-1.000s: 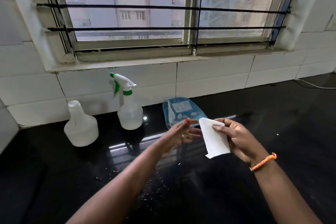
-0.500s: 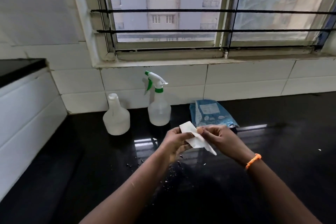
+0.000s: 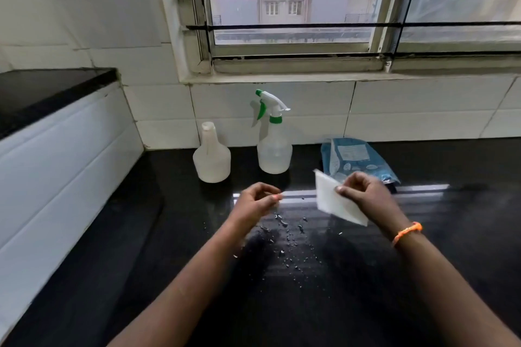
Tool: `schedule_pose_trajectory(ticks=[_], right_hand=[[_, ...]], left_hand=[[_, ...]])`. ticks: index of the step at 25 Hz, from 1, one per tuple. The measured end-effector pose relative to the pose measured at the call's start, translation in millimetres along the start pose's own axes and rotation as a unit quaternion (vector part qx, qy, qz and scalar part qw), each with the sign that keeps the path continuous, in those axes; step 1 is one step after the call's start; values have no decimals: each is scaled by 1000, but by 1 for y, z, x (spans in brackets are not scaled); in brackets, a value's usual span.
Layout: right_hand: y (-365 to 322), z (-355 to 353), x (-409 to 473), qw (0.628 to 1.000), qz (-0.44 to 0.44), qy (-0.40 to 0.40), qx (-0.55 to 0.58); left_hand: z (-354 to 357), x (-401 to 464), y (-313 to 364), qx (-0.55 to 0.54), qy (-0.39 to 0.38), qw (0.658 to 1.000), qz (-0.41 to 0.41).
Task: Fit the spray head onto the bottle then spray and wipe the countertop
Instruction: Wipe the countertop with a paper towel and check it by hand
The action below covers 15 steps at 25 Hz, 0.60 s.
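— Where are the hands?
— I see the right hand (image 3: 363,194) pinching a white folded wipe (image 3: 335,200) above the wet black countertop (image 3: 423,304); the left hand (image 3: 255,201) curls, seemingly empty.
— The bottle?
— The clear green-collared spray bottle (image 3: 274,146) stands by the wall, head fitted.

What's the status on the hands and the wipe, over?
Right hand pinches white wipe; left hand curled, empty. Droplets on countertop, unwiped. Nothing blocking.
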State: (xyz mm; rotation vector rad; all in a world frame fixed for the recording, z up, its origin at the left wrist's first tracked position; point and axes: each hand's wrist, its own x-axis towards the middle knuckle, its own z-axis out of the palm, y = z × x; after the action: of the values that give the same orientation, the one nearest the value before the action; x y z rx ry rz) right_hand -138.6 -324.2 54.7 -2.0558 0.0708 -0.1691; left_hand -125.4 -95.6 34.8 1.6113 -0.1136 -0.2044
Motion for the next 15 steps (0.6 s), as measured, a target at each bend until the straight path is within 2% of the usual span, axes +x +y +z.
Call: schedule_pose_trajectory(ticks=[3,4,5,7,9,11,15], right_hand=[[7,-8,8,978,-63,167,-111],[11,-6,9,967,-74,184,-161],[15,-2,9,957,-73,180,-215],[21,15,4,941,-33,123,-313],[24,39,-6,920,22,53,-387],[18,63,-16,906,46,43,-418],[-18,122,-29,920,21,5,-392]], left_hand=[[-50,-27,-24,204,146,968,30],[-65,-39,-32,267,170,948,29],[-79,-49,-40,335,177,925,24],[-105,-66,-54,465,151,872,-17],[-127,-80,-63,533,120,835,-64],[-139,-93,-70,561,104,817,-76],[-143,-103,-78,595,88,796,-61]])
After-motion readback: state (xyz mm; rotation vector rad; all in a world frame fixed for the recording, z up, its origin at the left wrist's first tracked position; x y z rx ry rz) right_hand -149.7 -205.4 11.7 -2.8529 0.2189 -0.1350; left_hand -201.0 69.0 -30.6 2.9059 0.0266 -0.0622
